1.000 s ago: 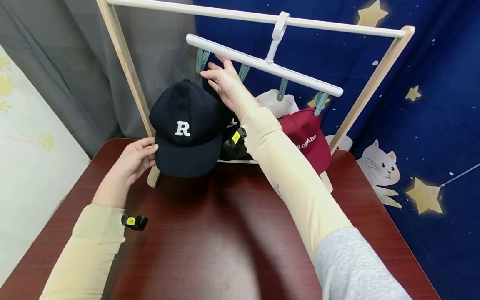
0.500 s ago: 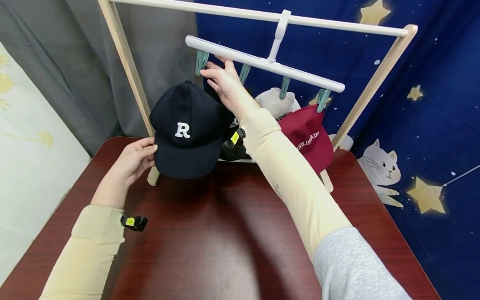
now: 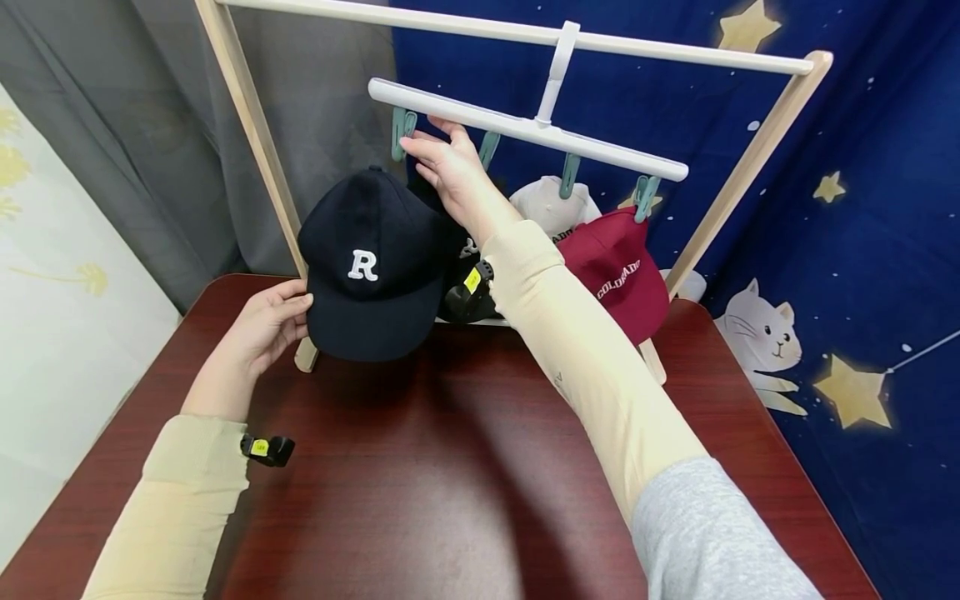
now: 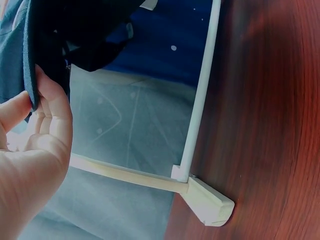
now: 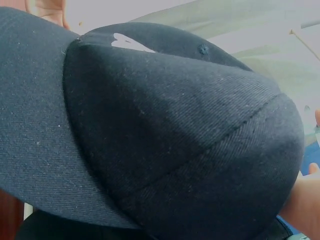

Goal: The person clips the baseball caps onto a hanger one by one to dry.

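A navy cap (image 3: 367,283) with a white R hangs near the rack's left side in the head view. My left hand (image 3: 273,321) pinches the edge of its brim between thumb and fingers, as the left wrist view of that hand (image 4: 40,150) also shows. My right hand (image 3: 453,171) reaches up under the left end of a white hanger (image 3: 510,121). Its thumb and fingers pinch the teal clip (image 3: 399,133) there, just above the cap's crown. In the right wrist view the cap (image 5: 190,130) fills most of the frame.
The hanger hooks over a wooden rack's top rail (image 3: 480,29). A maroon cap (image 3: 618,275) hangs from the rightmost clip (image 3: 645,196), with a pale cap (image 3: 551,204) behind. A dark cap (image 3: 465,287) is partly hidden by my right arm. The rack stands on a reddish-brown table (image 3: 420,500).
The hanger's left end and its clip have dipped slightly. The navy cap has sunk a little with them, and both hands stay nearly in place.
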`<state>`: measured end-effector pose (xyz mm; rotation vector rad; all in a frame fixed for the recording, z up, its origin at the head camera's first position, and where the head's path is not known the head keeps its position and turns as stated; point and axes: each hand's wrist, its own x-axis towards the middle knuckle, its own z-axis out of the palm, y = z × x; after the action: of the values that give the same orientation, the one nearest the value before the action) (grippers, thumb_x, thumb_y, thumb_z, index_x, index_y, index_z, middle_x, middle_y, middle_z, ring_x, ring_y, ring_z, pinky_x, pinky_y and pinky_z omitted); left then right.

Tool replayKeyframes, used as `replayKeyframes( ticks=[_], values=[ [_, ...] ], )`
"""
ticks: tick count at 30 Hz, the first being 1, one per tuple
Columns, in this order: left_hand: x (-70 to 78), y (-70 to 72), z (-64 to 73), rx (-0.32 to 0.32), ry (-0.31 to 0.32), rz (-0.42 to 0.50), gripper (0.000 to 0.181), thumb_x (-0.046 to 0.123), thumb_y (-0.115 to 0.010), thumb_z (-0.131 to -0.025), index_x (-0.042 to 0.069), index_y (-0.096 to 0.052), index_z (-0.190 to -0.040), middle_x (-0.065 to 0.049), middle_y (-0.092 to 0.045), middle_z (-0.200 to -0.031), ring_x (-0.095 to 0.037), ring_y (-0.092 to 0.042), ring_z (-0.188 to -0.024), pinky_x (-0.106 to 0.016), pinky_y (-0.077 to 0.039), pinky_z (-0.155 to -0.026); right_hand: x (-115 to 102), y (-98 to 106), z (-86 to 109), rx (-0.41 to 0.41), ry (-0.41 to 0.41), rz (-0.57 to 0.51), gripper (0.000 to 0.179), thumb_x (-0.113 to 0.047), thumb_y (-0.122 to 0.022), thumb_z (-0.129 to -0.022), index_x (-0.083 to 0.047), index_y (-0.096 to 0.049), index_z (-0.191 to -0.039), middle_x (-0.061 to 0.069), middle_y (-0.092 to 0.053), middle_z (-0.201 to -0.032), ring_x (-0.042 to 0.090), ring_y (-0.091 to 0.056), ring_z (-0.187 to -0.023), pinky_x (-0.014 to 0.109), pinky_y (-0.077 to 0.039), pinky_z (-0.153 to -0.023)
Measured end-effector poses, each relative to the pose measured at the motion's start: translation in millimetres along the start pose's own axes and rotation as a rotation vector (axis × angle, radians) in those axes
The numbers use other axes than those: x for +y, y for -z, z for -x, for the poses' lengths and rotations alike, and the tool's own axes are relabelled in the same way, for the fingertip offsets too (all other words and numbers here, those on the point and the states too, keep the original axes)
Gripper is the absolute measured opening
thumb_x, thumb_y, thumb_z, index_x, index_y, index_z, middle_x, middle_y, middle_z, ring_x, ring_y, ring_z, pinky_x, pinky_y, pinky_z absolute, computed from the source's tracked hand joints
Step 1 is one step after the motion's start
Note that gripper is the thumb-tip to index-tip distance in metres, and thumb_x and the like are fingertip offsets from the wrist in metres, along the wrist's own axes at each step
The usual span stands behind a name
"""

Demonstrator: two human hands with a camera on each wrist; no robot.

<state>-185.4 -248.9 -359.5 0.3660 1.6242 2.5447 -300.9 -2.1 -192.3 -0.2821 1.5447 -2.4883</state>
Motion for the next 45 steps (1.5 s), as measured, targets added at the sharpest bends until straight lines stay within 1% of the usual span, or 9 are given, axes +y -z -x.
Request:
replayKeyframes(
  ticks=[4,8,11,16,22,27,32,40,45],
  values=[
    [-0.4,0.7,0.5,0.012,0.001,0.003,0.024,-0.003,-0.047,-0.098,0.006,-0.066,-0.108,-0.008,-0.070,-0.094,-0.016,-0.068,-0.082,-0.028,-0.055,-0.071,0,-1,1.6,0.001,-0.009,0.014,0.060,0.005,-0.063,-0.087,-0.008,-0.037,-0.140,0.013,-0.056,-0.129,0.021,-0.058,-0.113,0.033,-0.039,-0.101],
    [-1.2,1.3,0.5,0.015,0.002,0.006,0.023,-0.003,-0.047,-0.098,0.006,-0.066,-0.107,-0.008,-0.070,-0.093,-0.016,-0.068,-0.082,-0.028,-0.055,-0.071,0,-1,3.3,0.015,-0.013,0.067,0.054,0.000,-0.067,-0.087,-0.009,-0.044,-0.135,0.012,-0.062,-0.120,0.019,-0.061,-0.107,0.029,-0.045,-0.093],
    [-2.0,1.7,0.6,0.013,0.002,0.009,0.023,-0.004,-0.047,-0.098,0.006,-0.066,-0.107,-0.008,-0.070,-0.093,-0.016,-0.068,-0.081,-0.028,-0.055,-0.071,0,-1,4.9,0.029,-0.014,0.111,0.052,-0.004,-0.069,-0.086,-0.008,-0.047,-0.133,0.011,-0.065,-0.114,0.018,-0.063,-0.102,0.028,-0.047,-0.090],
    [-3.4,2.1,1.1,0.014,-0.001,0.006,0.023,-0.003,-0.047,-0.098,0.006,-0.066,-0.107,-0.008,-0.070,-0.092,-0.015,-0.068,-0.080,-0.028,-0.055,-0.070,1,0,7.8,0.045,-0.008,0.191,0.050,-0.009,-0.072,-0.086,-0.006,-0.051,-0.131,0.005,-0.064,-0.109,0.017,-0.063,-0.097,0.029,-0.046,-0.092],
    [-3.9,2.1,2.0,0.025,0.004,-0.003,0.022,-0.003,-0.048,-0.098,0.006,-0.067,-0.106,-0.008,-0.070,-0.091,-0.015,-0.068,-0.080,-0.027,-0.055,-0.070,5,1,7.6,0.061,0.040,0.267,0.042,-0.012,-0.074,-0.084,-0.003,-0.058,-0.122,0.002,-0.063,-0.099,0.016,-0.062,-0.084,0.026,-0.051,-0.080],
    [-4.2,2.4,2.6,0.028,0.000,-0.009,0.022,-0.002,-0.048,-0.098,0.006,-0.066,-0.107,-0.007,-0.071,-0.092,-0.015,-0.068,-0.080,-0.027,-0.055,-0.071,5,0,9.8,0.082,0.051,0.299,0.034,-0.012,-0.075,-0.084,-0.003,-0.060,-0.113,0.004,-0.063,-0.094,0.016,-0.060,-0.076,0.025,-0.052,-0.075],
    [-4.7,3.2,3.8,0.032,-0.008,-0.020,0.022,-0.002,-0.047,-0.098,0.007,-0.066,-0.107,-0.007,-0.071,-0.093,-0.015,-0.068,-0.081,-0.027,-0.055,-0.071,4,-1,12.7,0.101,0.057,0.310,0.034,-0.012,-0.076,-0.083,-0.003,-0.061,-0.113,0.003,-0.064,-0.096,0.017,-0.062,-0.077,0.024,-0.053,-0.071],
    [-5.2,2.6,4.4,0.028,-0.013,-0.016,0.022,-0.002,-0.048,-0.098,0.006,-0.066,-0.108,-0.008,-0.070,-0.094,-0.015,-0.068,-0.081,-0.027,-0.055,-0.071,4,-4,15.4,0.132,0.061,0.246,0.024,-0.010,-0.077,-0.082,-0.004,-0.062,-0.100,0.007,-0.069,-0.089,0.020,-0.067,-0.078,0.025,-0.054,-0.069],
    [-5.7,2.5,4.3,0.033,-0.024,-0.010,0.023,-0.002,-0.047,-0.098,0.006,-0.066,-0.108,-0.008,-0.071,-0.094,-0.015,-0.068,-0.081,-0.027,-0.055,-0.070,4,-7,16.9,0.153,0.057,0.240,0.023,-0.009,-0.076,-0.082,-0.004,-0.061,-0.099,0.007,-0.070,-0.088,0.020,-0.068,-0.077,0.026,-0.055,-0.069]
  ],
)
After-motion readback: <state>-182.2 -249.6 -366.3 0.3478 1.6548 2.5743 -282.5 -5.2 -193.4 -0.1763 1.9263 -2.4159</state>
